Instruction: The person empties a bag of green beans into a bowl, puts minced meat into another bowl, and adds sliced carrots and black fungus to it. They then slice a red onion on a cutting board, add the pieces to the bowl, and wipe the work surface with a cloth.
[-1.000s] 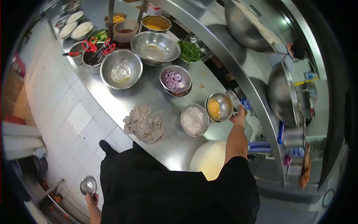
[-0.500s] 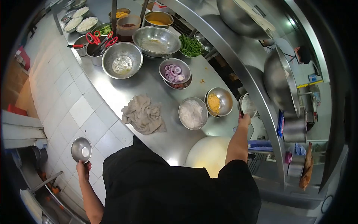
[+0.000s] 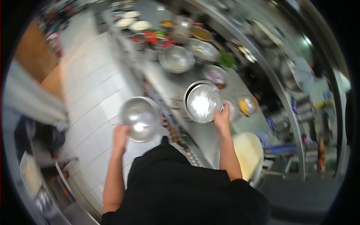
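My left hand (image 3: 120,134) grips the rim of an empty steel bowl (image 3: 139,119), held up over the tiled floor to the left of the counter. My right hand (image 3: 222,117) holds a second steel bowl (image 3: 202,102) by its right edge, tilted toward me above the steel counter (image 3: 165,84); something white shows inside it. The whole picture is motion-blurred. My black top fills the lower middle.
Further along the counter stand several steel bowls: a large empty one (image 3: 176,58), one with purple onion rings (image 3: 215,75), one with yellow food (image 3: 246,105). A pale round board (image 3: 248,153) lies near my right elbow. White floor tiles (image 3: 90,86) run along the left.
Both hands rose and came toward the middle. The left bowl swung up from beside my hip; the right hand brought a bowl from the shelf side to over the counter. The view turned left.
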The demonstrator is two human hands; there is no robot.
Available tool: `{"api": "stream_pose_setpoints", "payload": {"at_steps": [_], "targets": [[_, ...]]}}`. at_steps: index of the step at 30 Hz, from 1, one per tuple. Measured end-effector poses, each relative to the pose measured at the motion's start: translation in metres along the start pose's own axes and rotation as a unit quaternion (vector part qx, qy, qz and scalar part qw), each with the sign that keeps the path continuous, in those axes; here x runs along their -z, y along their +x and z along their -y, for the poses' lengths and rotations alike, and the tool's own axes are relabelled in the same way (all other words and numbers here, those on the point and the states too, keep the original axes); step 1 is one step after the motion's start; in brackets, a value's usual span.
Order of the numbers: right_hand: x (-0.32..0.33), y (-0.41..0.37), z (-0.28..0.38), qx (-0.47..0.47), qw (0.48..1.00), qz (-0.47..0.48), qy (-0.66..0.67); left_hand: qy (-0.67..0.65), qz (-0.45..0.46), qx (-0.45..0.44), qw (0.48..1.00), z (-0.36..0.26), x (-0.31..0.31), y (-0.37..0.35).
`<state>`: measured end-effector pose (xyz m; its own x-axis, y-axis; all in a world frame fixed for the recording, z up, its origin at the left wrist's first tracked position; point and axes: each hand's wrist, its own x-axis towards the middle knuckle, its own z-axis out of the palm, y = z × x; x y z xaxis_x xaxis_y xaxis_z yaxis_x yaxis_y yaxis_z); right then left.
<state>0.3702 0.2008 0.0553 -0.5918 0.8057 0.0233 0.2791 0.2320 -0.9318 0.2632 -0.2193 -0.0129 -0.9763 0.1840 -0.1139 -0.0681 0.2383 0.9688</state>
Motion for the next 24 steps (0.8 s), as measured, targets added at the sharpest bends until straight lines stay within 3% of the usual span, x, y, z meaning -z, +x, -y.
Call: {"api": "stream_pose_setpoints", "payload": {"at_steps": [2,3,4,7,9,11,13,15,18,19,21,22,24], "targets": [[-0.081,-0.056,-0.005,0.031,0.984,0.155,-0.088,-0.011,0.027,0.060,0.998,0.000,0.015,-0.013],[-0.119,-0.078,-0.029,0.090,0.971,0.201,-0.089,0.034,-0.020,0.025,0.999,-0.008,0.024,-0.031],[-0.158,-0.100,-0.047,0.152,0.953,0.247,-0.084,0.079,-0.063,-0.114,0.988,0.017,0.037,-0.039],[-0.229,-0.209,-0.006,0.128,0.889,0.440,-0.005,0.006,-0.140,0.116,0.983,0.048,0.100,-0.090],[-0.262,-0.266,0.008,0.031,0.826,0.560,-0.056,0.019,-0.245,0.168,0.955,0.094,0.140,-0.127],[-0.286,-0.319,0.034,0.016,0.764,0.639,-0.090,-0.214,-0.104,0.296,0.925,0.100,0.190,-0.177],[-0.318,-0.363,0.044,0.004,0.708,0.695,-0.126,-0.222,-0.193,0.284,0.913,0.129,0.225,-0.219],[-0.346,-0.391,0.050,-0.077,0.616,0.784,-0.023,-0.223,-0.259,0.272,0.899,0.150,0.254,-0.253],[-0.389,-0.431,0.081,-0.089,0.586,0.805,-0.020,-0.380,-0.341,0.259,0.820,0.174,0.298,-0.315],[-0.409,-0.440,0.089,-0.071,0.584,0.808,-0.037,-0.381,-0.357,0.258,0.813,0.179,0.309,-0.333],[-0.455,-0.459,0.093,-0.040,0.583,0.809,-0.072,-0.424,-0.496,0.180,0.736,0.184,0.334,-0.369],[-0.478,-0.469,0.093,-0.011,0.594,0.798,-0.106,-0.420,-0.510,0.178,0.729,0.185,0.350,-0.389],[-0.518,-0.490,0.099,0.001,0.583,0.804,-0.119,-0.415,-0.603,0.160,0.663,0.181,0.376,-0.429]]}}
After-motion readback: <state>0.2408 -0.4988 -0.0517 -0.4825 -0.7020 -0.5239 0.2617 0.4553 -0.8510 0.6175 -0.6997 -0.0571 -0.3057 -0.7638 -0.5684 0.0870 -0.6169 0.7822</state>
